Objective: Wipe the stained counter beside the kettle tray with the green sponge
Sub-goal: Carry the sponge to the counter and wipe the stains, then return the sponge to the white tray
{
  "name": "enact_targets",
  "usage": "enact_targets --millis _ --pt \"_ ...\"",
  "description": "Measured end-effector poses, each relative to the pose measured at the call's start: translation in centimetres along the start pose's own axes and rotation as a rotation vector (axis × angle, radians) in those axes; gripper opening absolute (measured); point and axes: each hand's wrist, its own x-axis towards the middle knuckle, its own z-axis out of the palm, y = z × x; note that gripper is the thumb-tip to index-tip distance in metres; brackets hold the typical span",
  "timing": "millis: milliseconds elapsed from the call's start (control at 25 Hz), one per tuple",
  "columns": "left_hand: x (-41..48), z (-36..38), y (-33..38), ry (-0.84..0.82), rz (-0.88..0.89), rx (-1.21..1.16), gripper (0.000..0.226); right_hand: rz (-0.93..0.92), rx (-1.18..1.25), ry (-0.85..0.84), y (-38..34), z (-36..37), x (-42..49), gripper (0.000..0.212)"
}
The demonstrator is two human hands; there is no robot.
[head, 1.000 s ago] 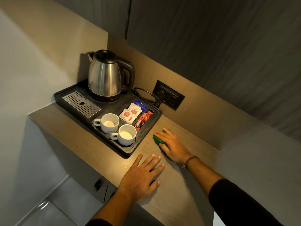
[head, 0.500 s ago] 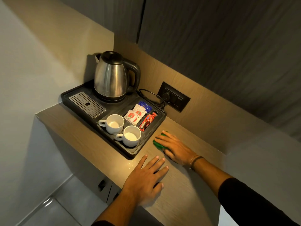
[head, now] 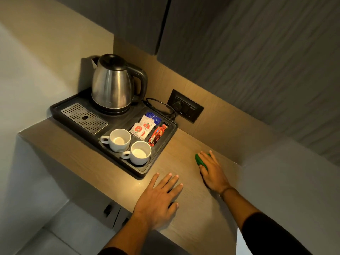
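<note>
My right hand (head: 213,172) presses flat on the green sponge (head: 199,159), which lies on the wooden counter (head: 185,150) well to the right of the black kettle tray (head: 141,172), near the back wall. Only the sponge's left edge shows past my fingers. My left hand (head: 160,196) rests palm down with fingers spread on the counter's front part, just right of the tray's near corner, holding nothing. A bright light patch falls on the counter beside that corner.
On the tray stand a steel kettle (head: 112,83), a perforated drip grate (head: 84,117), two white cups (head: 119,139) (head: 140,152) and sachets (head: 142,127). A black wall socket (head: 184,105) with a plugged cord sits behind. Dark cabinets hang overhead; the counter's front edge drops away.
My right hand has slid the sponge rightward along the counter, away from the tray's edge toward the back wall. My left hand has stayed planted.
</note>
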Motion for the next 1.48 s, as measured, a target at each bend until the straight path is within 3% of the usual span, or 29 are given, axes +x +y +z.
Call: enact_targets --millis 200,360,440,560,800,1000,1200,1480 --pt "-0.3 -0.8 0.4 -0.052 0.036 0.016 0.064 -0.161 -0.057 -0.047 0.8 2.0 -8.2 0.061" --pt "-0.3 -1.4 0.2 -0.041 0.008 0.022 0.064 0.16 -0.037 0.041 0.7 0.7 -7.7 0.054" --pt "-0.4 -1.3 0.2 -0.038 0.016 0.021 0.064 0.116 -0.052 0.069 -2.2 2.4 -9.9 0.058" --pt "-0.5 -1.0 0.2 -0.047 0.023 0.04 0.064 -0.006 -0.047 -0.021 -4.2 4.1 -16.0 0.069" --pt "-2.3 -1.8 0.7 -0.085 -0.032 0.057 0.065 0.268 0.017 0.017 -4.1 2.5 -16.2 0.071" --pt "-12.9 -2.3 1.2 -0.062 -0.226 0.115 0.067 0.29 -0.047 0.088 -6.3 2.4 -17.5 0.058" --pt "-28.3 -2.9 1.2 0.031 -0.456 0.102 0.091 0.062 -0.254 0.169 -13.2 4.5 -22.0 0.062" --pt "-52.5 -1.1 3.4 0.133 -0.838 0.091 0.09 -0.453 -0.188 0.115 -34.8 14.9 -33.3 0.066"
